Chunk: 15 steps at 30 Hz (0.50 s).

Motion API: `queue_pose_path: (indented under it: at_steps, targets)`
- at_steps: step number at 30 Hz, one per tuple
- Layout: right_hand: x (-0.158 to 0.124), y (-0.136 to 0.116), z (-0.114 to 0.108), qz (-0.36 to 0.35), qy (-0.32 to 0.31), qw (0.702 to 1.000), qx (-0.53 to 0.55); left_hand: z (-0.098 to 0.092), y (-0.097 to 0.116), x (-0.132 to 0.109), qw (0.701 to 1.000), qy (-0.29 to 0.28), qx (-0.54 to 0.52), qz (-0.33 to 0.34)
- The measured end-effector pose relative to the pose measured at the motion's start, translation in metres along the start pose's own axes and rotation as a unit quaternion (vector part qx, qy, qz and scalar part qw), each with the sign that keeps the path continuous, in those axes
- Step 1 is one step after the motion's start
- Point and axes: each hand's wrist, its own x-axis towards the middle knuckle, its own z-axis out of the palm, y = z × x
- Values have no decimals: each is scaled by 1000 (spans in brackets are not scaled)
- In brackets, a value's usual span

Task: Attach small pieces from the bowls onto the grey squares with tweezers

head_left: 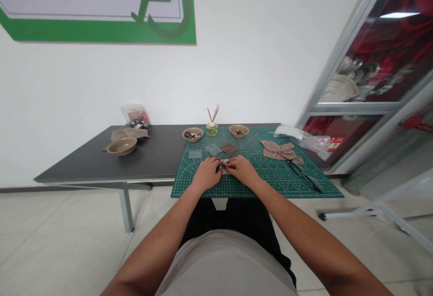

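My left hand (208,172) and my right hand (241,170) meet over the front part of a green cutting mat (270,183). Between their closed fingertips is a small pale greyish piece (225,166) with something dark on it. Fingers cover most of that piece, so its kind is hard to tell. Just beyond my hands lie two blue-grey flat squares (195,153) (213,149) and a brown square (229,149). Behind them stand a bowl of dark and light bits (192,134) and a second bowl (239,131) holding a few dark bits.
A reed diffuser (212,128) stands between the bowls. At right lie a brown cloth (279,150), a black-handled tool (306,176) and a clear plastic bag (304,139). On the dark table's (84,161) left are another bowl (122,146), a cloth (130,132) and a plastic container (135,115).
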Motion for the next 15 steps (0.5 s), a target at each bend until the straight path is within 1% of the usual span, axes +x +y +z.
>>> queue_pose_path:
  at_steps: [3, 6, 10, 15]
  targets:
    - [2, 0, -2, -4, -4, 1000, -3, 0, 0, 0, 1000, 1, 2, 1]
    - [5, -1, 1, 4, 11, 1000, -8, 0, 1, 0, 1000, 3, 2, 1]
    - [4, -2, 7, 8, 22, 1000, 20, 0, 1, 1, 1000, 3, 2, 2]
    - [0, 0, 10, 19, 40, 998, 36, 1, 0, 0, 1000, 8, 3, 1]
